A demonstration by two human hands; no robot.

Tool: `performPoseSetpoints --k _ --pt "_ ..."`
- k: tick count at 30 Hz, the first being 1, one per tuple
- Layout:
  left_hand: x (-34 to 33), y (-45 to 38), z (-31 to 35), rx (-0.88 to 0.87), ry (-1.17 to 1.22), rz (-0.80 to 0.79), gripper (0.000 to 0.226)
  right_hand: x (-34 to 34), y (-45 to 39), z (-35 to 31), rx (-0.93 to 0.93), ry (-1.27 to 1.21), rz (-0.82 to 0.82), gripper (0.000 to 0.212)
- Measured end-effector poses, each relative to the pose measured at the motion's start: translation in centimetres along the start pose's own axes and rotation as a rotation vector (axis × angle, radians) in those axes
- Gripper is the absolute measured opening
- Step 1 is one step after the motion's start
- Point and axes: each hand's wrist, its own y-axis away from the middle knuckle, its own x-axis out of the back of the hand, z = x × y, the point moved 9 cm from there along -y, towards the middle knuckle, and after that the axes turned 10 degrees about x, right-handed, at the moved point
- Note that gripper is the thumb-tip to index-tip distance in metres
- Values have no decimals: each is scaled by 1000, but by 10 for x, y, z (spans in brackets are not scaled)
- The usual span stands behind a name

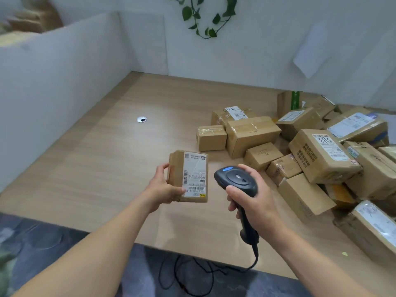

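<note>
My left hand (164, 187) grips a small brown cardboard parcel (176, 174) above the wooden table (102, 168), its white shipping label with barcodes facing up. My right hand (255, 198) holds a black handheld barcode scanner (235, 179) by its handle, just right of the parcel, with the scanner's head pointing toward the label. The scanner's cable (192, 275) hangs off the table's front edge to the floor.
A heap of several taped cardboard parcels (310, 151) covers the table's right side. A round cable grommet (141, 119) sits in the tabletop at left. White partition walls (53, 82) enclose the left and back. A green vine (205, 16) hangs on the back wall.
</note>
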Motion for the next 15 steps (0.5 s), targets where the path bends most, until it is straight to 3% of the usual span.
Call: performPoseSetpoints --k 6,10,15 --pt "88 38 21 -55 39 -54 92 -77 -10 -38 99 80 -204 64" --pt "142 65 31 -31 -133 -120 93 -125 -6 -65 199 153 -356 70" --pt "196 98 43 -6 -336 -70 98 -173 7 -93 315 211 -502 77"
